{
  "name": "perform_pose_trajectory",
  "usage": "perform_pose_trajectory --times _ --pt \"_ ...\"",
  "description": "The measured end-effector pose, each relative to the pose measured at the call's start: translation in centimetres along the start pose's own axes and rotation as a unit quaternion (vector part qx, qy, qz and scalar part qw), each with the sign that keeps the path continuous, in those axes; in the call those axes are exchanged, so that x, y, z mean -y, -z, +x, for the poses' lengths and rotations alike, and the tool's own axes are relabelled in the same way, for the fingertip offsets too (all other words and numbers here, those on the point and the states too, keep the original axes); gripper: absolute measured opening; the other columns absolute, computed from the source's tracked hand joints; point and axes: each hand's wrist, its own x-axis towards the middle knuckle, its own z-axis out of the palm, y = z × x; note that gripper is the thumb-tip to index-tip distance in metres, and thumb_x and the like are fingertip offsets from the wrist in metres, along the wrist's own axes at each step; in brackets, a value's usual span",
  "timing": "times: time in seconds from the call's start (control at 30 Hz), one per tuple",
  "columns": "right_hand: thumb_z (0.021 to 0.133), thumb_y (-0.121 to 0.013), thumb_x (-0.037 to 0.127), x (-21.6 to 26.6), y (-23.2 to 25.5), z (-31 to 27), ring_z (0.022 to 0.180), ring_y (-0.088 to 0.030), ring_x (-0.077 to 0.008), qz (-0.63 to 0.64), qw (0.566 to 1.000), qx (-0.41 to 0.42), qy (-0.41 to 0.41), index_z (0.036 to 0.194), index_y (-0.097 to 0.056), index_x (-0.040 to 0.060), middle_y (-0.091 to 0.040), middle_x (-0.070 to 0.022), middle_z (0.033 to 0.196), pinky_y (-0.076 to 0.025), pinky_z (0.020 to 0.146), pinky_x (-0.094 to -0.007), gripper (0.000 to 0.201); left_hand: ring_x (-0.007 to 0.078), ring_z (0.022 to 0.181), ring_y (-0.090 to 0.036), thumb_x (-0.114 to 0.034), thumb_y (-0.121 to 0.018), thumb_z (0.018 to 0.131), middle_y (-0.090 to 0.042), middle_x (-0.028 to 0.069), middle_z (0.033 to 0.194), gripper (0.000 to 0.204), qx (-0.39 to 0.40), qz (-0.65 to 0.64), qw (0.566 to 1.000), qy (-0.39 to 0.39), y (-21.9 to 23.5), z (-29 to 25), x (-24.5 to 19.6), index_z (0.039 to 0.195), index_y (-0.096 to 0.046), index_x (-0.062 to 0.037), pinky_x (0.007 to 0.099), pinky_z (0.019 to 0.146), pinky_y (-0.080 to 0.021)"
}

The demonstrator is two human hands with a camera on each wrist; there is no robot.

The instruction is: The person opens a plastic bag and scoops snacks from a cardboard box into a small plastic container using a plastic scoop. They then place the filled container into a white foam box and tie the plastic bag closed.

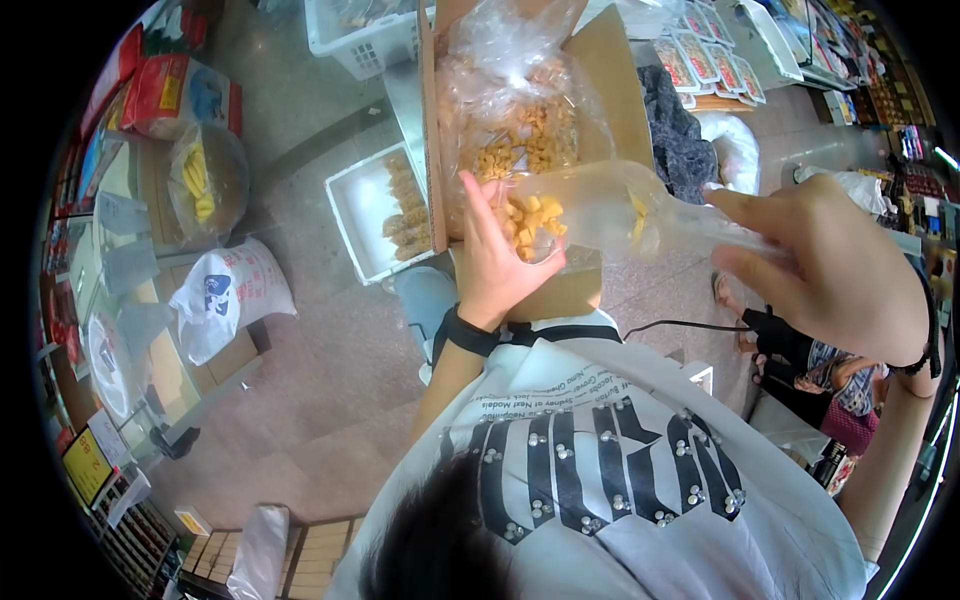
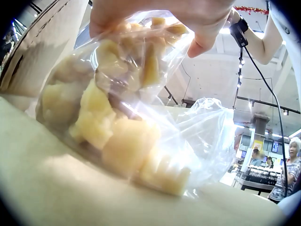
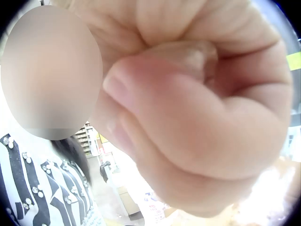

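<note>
In the head view my left hand (image 1: 500, 245) grips a clear plastic bag (image 2: 136, 108) of yellow chunks (image 1: 534, 222), thumb and fingers spread around it. The left wrist view shows the chunks packed in the bag under my fingers, with loose plastic trailing to the right. My right hand (image 1: 825, 262) pinches the narrow end of a cloudy see-through plastic piece (image 1: 600, 205), which widens toward my left hand. A few yellow bits show through it. I cannot tell whether it is a scoop or part of the bag. Up close, the right fingers (image 3: 188, 117) are tightly curled.
Beyond my hands, a cardboard box (image 1: 612, 75) contains a large clear bag of orange-yellow pieces (image 1: 525, 135). Left of it sit a white tray (image 1: 350, 235) with brown packs and a white basket (image 1: 370, 60). A white sack (image 1: 235, 290) stands farther left. People (image 1: 800, 365) are at the right.
</note>
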Motion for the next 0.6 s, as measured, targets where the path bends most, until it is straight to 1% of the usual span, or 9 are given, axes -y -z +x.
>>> perform_pose_trajectory --times 0.17,0.27,0.3,0.37,0.4,0.43,0.5,0.53,0.6 --pt "0.080 -0.064 0.007 0.2 0.6 -0.7 0.047 -0.052 -0.0266 0.054 0.995 0.027 -0.081 0.108 -0.061 -0.0080 -0.055 -0.0194 0.059 -0.040 0.049 -0.0319 0.032 0.0287 0.110 -0.046 -0.008 -0.076 0.060 -0.040 0.0179 0.120 0.119 -0.005 0.008 1.000 -0.016 0.1 0.0 0.2 0.144 0.008 0.0033 0.0362 0.098 -0.037" --pt "0.081 -0.063 0.008 -0.6 0.8 -1.1 0.049 -0.049 -0.0168 0.090 0.986 0.063 -0.129 0.111 -0.061 -0.0065 -0.058 -0.0150 0.062 -0.040 0.050 -0.0298 0.033 0.0283 0.109 -0.046 -0.007 -0.076 0.060 -0.041 0.0174 0.120 0.120 -0.017 -0.039 0.999 -0.006 0.0 -0.2 0.2 0.145 0.008 0.0024 0.0363 0.097 -0.037" --pt "0.082 -0.063 0.010 -1.5 0.3 -1.5 0.049 -0.051 -0.0179 0.118 0.984 0.017 -0.129 0.110 -0.062 -0.0056 -0.059 -0.0162 0.064 -0.041 0.051 -0.0299 0.032 0.0281 0.109 -0.046 -0.007 -0.076 0.059 -0.041 0.0173 0.119 0.120 -0.022 -0.040 0.999 -0.009 0.1 -0.2 0.2 0.145 0.008 0.0021 0.0363 0.097 -0.037" --pt "0.084 -0.063 0.014 -3.8 -1.9 -1.9 0.050 -0.054 -0.0201 0.171 0.974 -0.077 -0.124 0.108 -0.063 -0.0037 -0.063 -0.0188 0.067 -0.044 0.051 -0.0301 0.030 0.0279 0.108 -0.046 -0.006 -0.076 0.059 -0.041 0.0172 0.119 0.120 -0.036 -0.039 0.998 -0.017 0.5 -0.4 -0.1 0.145 0.008 0.0015 0.0364 0.097 -0.037" --pt "0.084 -0.061 0.013 -4.2 -2.9 -1.6 0.054 -0.057 -0.0190 0.152 0.972 -0.075 -0.164 0.111 -0.063 -0.0035 -0.064 -0.0193 0.072 -0.046 0.054 -0.0299 0.031 0.0275 0.108 -0.047 -0.006 -0.076 0.059 -0.042 0.0171 0.119 0.120 -0.040 -0.038 0.998 -0.019 0.7 -0.6 0.1 0.145 0.008 0.0013 0.0361 0.097 -0.037" --pt "0.082 -0.062 0.013 -4.9 -4.9 -1.2 0.057 -0.060 -0.0244 0.134 0.974 -0.105 -0.149 0.112 -0.062 -0.0017 -0.065 -0.0213 0.077 -0.047 0.057 -0.0322 0.033 0.0275 0.108 -0.047 -0.006 -0.076 0.059 -0.041 0.0170 0.119 0.121 -0.043 -0.035 0.998 -0.018 0.8 -0.9 0.1 0.145 0.008 0.0012 0.0361 0.097 -0.037" --pt "0.078 -0.064 0.014 -5.3 -9.6 0.8 0.063 -0.062 -0.0340 0.016 0.980 -0.187 -0.061 0.109 -0.063 0.0037 -0.064 -0.0184 0.075 -0.049 0.057 -0.0392 0.033 0.0274 0.107 -0.047 -0.007 -0.077 0.058 -0.040 0.0168 0.119 0.121 -0.040 -0.034 0.999 -0.005 0.9 -1.5 0.3 0.145 0.008 0.0013 0.0364 0.097 -0.037" --pt "0.077 -0.063 0.011 -5.6 -12.4 2.3 0.063 -0.062 -0.0318 -0.025 0.977 -0.211 -0.014 0.106 -0.064 0.0046 -0.063 -0.0159 0.073 -0.049 0.054 -0.0397 0.030 0.0275 0.108 -0.047 -0.007 -0.077 0.058 -0.040 0.0169 0.119 0.121 -0.035 -0.025 0.999 -0.006 1.1 -1.7 0.2 0.145 0.008 0.0014 0.0365 0.097 -0.037" --pt "0.073 -0.066 0.013 -5.7 -17.3 4.7 0.062 -0.061 -0.0307 -0.063 0.985 -0.161 -0.032 0.113 -0.062 0.0130 -0.061 -0.0147 0.079 -0.049 0.057 -0.0387 0.040 0.0276 0.108 -0.047 -0.008 -0.077 0.059 -0.040 0.0169 0.119 0.121 -0.022 -0.011 1.000 -0.011 1.4 -1.9 0.0 0.145 0.008 0.0015 0.0367 0.097 -0.037"
